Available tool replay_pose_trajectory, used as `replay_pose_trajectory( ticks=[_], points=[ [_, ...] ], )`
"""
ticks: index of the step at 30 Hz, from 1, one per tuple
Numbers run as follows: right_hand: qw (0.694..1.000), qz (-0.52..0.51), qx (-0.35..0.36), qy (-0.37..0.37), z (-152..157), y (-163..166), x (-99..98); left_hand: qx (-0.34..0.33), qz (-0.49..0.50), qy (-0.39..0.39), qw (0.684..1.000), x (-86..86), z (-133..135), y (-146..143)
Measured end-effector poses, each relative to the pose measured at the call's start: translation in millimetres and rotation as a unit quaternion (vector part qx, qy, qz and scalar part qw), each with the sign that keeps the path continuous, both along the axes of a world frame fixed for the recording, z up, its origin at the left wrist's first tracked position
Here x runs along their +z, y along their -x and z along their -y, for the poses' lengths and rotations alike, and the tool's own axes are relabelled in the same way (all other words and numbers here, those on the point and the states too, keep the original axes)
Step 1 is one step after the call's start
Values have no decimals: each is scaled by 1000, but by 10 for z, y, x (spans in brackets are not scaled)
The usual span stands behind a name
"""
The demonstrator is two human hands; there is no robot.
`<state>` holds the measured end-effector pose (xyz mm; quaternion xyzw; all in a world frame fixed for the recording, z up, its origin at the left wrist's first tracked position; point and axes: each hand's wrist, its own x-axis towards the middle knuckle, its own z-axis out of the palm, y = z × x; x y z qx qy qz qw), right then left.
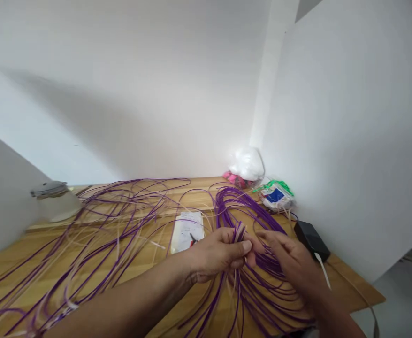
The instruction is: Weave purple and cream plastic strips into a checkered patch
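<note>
Pale walls (139, 84) back the wooden counter (362, 292). Left fingers (237, 250) pinch purple and beige wire ends (240, 231), left of its right corner; right fingers (274, 237) are beside them, blurred, their grip unclear. Below, trailing strands run out of view.

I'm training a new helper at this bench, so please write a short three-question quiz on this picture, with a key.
1. Which hand grips the bundled purple and pale strand ends?
2. Fill in the colour: a ____ cable runs from the black box.
3. True or false: in the picture, the paper lies to the left of the black box.

Key:
1. The left hand.
2. White.
3. True.
</note>
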<state>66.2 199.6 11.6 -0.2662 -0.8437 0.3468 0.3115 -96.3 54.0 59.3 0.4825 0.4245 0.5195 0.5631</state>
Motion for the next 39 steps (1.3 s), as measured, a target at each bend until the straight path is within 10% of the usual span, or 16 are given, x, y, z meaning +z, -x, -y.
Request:
replay_pose_trajectory(
  ticks=[3, 8, 20, 39],
  points=[
    [977, -54, 169, 121, 667, 292, 189, 20, 14, -4, 1000, -80, 410, 108],
    [939, -103, 230, 233, 1249, 640, 215, 48, 14, 6, 999, -188, 1039, 283],
    [907, -30, 347, 237, 2293, 1187, 333, 153, -21, -20, 988, -206, 2259, 517],
    [849, -6, 419, 322, 2644, 1200, 162, 223, 2, 7, 975, -360, 2541, 400]
  ],
)
